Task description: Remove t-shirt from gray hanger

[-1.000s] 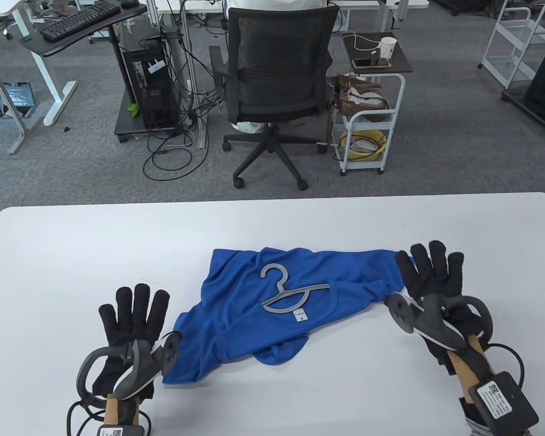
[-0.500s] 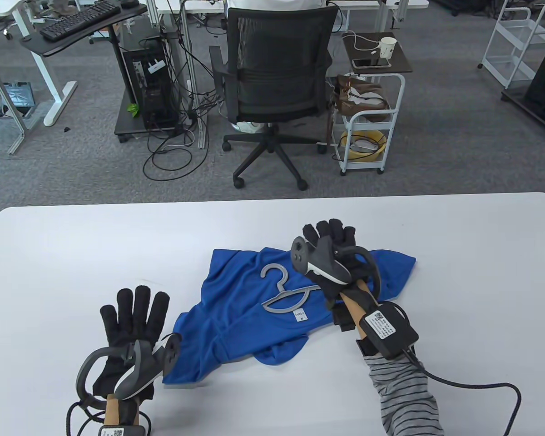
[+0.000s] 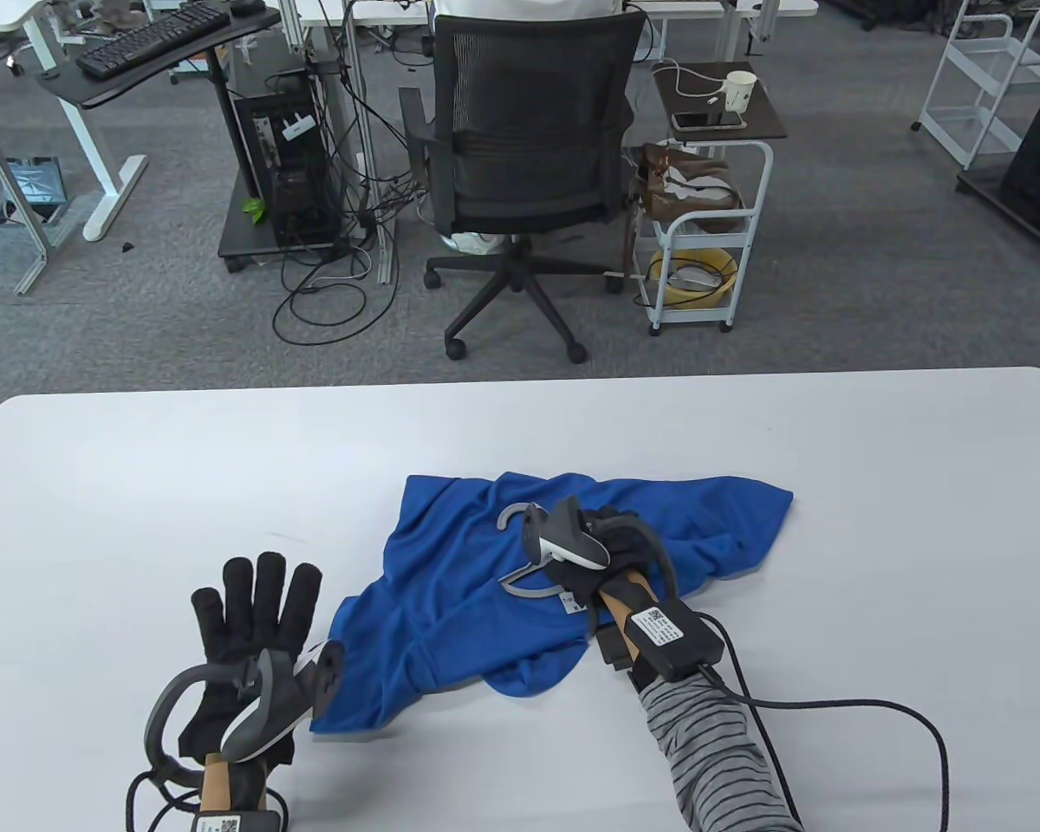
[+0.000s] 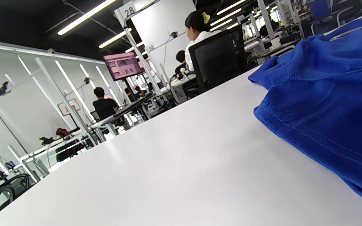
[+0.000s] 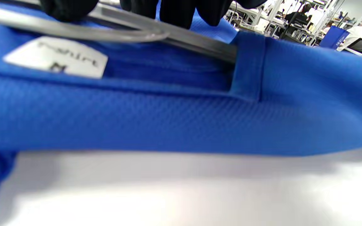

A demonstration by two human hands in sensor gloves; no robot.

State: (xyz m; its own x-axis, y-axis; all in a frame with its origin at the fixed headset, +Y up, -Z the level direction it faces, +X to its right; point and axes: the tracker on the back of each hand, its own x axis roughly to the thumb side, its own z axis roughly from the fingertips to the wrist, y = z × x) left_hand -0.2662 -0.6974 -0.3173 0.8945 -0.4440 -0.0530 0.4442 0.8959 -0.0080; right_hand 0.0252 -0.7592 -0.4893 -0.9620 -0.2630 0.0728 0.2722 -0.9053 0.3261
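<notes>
A blue t-shirt (image 3: 468, 607) lies crumpled on the white table (image 3: 139, 485), with a gray hanger (image 3: 510, 516) in its neck opening. My right hand (image 3: 589, 542) sits over the hanger's middle, fingers curled down on it. In the right wrist view its fingertips (image 5: 174, 9) grip the hanger's gray bars (image 5: 187, 39) just above the collar and the white size label (image 5: 58, 59). One hanger arm runs under the collar band. My left hand (image 3: 256, 607) lies flat and spread on the table, left of the shirt's hem (image 4: 325, 94), holding nothing.
A black cable (image 3: 875, 719) from my right wrist loops over the table at front right. Beyond the far table edge stand an office chair (image 3: 520, 156) and a small white cart (image 3: 702, 217).
My right hand has moved left from the shirt's right end to the hanger and closed its fingers on it. The left hand has not moved.
</notes>
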